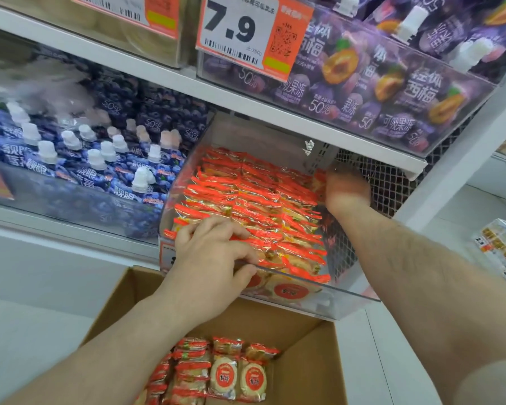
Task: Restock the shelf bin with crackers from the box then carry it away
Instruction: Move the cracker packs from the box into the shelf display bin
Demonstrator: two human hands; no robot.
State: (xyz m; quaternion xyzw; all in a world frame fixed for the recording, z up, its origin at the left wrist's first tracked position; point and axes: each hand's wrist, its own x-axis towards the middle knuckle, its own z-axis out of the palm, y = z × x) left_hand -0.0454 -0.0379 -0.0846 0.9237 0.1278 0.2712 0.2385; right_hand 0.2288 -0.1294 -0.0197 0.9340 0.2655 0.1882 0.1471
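- Three shelf levels fill the view; the white shelving carries a clear case of purple jelly pouches at upper right, behind a price tag, and a case of blue spouted pouches at left.
- Below, the cardboard box stands open under the shelf edge, with packs left only in its near corner and bare cardboard elsewhere.
- Between the blue pouches and a mesh panel sits the clear shelf bin, tilted out toward the camera, its front wall overhanging the box.
- Inside it, crackers in the bin lie in tight orange-and-gold rows reaching close to the rim, so by my reading the restocking is nearly finished.
- Some crackers in the box are left, so a handful or two may yet go up if room allows; carrying the box away is not yet begun.
- Left hand lies on the front rows, fingers curled over the packs and thumb hooked at the bin's front lip; it seems to be pressing or straightening them.
- Right hand reaches to the bin's far right corner; blur hides its fingers, so I cannot tell whether they are together or apart.
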